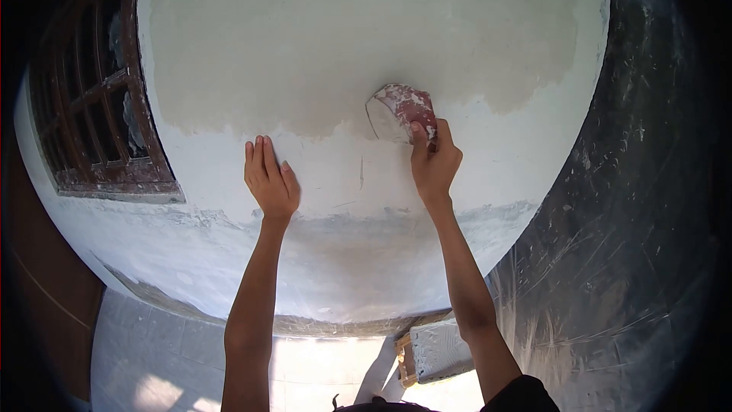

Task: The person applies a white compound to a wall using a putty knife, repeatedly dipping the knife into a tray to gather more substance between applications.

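Flat against the white wall (335, 172) lies my left hand (271, 180), fingers stretched upward, holding nothing. My right hand (436, 156) grips a red, white-spattered scraper (415, 105) by its lower right part, thumb on its face. The scraper's pale left edge is at the wall, by the lower border of a large greyish damp-looking patch (343, 38). Below and between my hands, a short thin vertical mark shows on the white surface.
A brown-framed window (99, 99) is at the left. Dark plastic sheeting (625, 206) hangs at the right. Low down, a tray with white material (441, 347) rests on a wooden support (406, 362) beside my right forearm. Tiled floor (152, 343) shows at the bottom.
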